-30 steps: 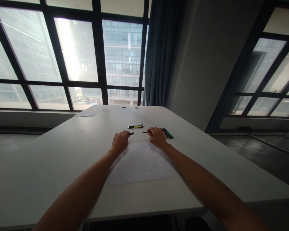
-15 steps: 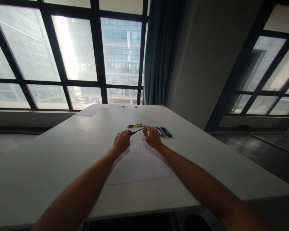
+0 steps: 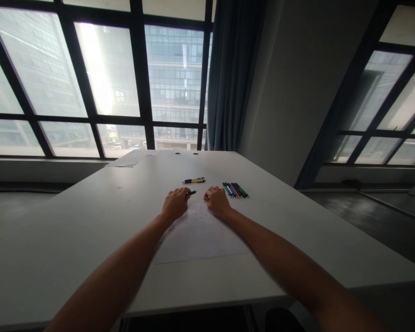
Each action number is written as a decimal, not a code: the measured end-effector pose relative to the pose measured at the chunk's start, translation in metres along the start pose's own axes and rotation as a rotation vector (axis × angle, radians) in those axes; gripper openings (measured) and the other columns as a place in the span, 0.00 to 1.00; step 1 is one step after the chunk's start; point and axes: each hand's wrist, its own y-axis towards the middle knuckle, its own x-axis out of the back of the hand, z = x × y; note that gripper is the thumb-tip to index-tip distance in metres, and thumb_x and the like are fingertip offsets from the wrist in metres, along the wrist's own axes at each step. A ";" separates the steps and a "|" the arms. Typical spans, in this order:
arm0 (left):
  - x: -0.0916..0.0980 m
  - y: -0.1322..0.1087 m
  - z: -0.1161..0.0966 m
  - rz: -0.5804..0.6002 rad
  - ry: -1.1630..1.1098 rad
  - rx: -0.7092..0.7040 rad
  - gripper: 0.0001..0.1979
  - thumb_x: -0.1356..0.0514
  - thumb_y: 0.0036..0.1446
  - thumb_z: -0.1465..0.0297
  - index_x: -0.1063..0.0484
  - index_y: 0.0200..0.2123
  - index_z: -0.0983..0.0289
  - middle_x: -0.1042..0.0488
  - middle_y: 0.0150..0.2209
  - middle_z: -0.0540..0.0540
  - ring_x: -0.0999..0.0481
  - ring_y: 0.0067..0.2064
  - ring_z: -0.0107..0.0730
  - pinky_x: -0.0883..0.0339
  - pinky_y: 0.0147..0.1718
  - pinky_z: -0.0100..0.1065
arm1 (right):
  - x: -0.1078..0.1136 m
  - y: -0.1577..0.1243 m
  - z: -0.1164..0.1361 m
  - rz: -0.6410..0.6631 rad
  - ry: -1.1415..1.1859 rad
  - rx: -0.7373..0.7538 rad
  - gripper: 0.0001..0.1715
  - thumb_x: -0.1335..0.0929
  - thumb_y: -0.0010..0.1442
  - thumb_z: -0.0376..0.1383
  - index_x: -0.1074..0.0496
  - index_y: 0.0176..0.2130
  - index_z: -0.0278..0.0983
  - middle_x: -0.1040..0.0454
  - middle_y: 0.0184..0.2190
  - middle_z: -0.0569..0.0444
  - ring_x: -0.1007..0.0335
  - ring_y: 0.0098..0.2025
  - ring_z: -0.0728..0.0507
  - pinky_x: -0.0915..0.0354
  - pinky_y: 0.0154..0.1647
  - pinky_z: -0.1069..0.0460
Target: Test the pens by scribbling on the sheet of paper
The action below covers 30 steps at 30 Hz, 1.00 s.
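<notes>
Left fingers (image 3: 188, 197) grip dark pen (image 3: 192, 192); right fingers (image 3: 207, 197) curled by paper (image 3: 200, 240); hold unclear

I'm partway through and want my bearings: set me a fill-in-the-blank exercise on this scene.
1. The ____ hand holds a black pen part.
2. The row of pens lies to the ____ of the right hand.
3. The nearest sheet is made of ____.
4. Beyond the hands, a pen shows black and bright ____.

Missing words: left; right; paper; yellow.
</notes>
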 end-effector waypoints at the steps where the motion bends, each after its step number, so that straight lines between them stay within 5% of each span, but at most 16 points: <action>1: 0.000 0.000 0.000 0.008 0.009 -0.007 0.09 0.49 0.63 0.70 0.33 0.45 0.60 0.24 0.44 0.55 0.27 0.46 0.38 0.36 0.44 0.39 | 0.004 -0.001 -0.001 -0.023 0.038 0.011 0.05 0.34 0.61 0.32 0.27 0.35 0.35 0.25 0.35 0.49 0.33 0.40 0.43 0.44 0.43 0.48; 7: 0.000 -0.001 -0.002 0.038 0.024 -0.033 0.09 0.47 0.63 0.70 0.31 0.44 0.60 0.24 0.43 0.55 0.27 0.45 0.38 0.36 0.44 0.38 | 0.023 -0.003 -0.003 -0.130 0.197 0.132 0.05 0.36 0.63 0.30 0.30 0.38 0.35 0.25 0.36 0.50 0.31 0.38 0.45 0.43 0.44 0.50; 30: -0.002 -0.002 -0.002 0.052 -0.004 -0.054 0.10 0.48 0.63 0.69 0.30 0.45 0.59 0.24 0.42 0.54 0.27 0.45 0.37 0.36 0.45 0.38 | 0.018 -0.006 0.002 -0.111 0.147 0.208 0.06 0.37 0.63 0.28 0.30 0.37 0.35 0.25 0.35 0.50 0.32 0.39 0.44 0.42 0.43 0.50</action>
